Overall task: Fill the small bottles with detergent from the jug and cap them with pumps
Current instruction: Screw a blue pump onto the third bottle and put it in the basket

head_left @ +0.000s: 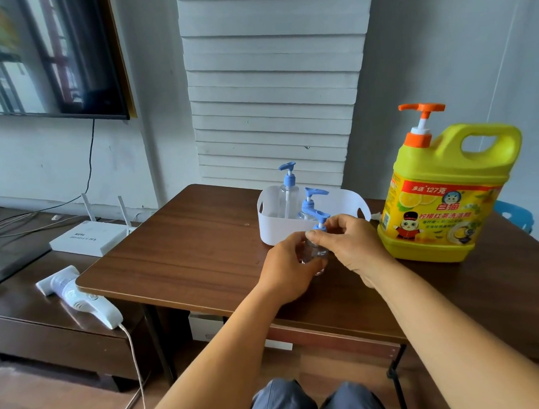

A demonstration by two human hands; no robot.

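A dark brown wooden table [186, 239] carries everything in play. At its right side stands a big yellow plastic detergent jug [444, 203] with an orange pump on top, upright, near the far edge. Just left of the jug sits a white plastic caddy with handle cut-outs [275, 228], and inside it stand two clear bottles with blue pumps: a tall clear bottle [287, 192] at the back left and a shorter clear bottle [308, 204] in front of it. Just in front of the caddy, the person's left hand [288, 265] has its fingers curled round the body of a small clear plastic bottle [315, 253], which stands upright on or just above the table. The right hand [347, 238] pinches the small blue pump top [321, 222] at that bottle's neck between thumb and fingers.
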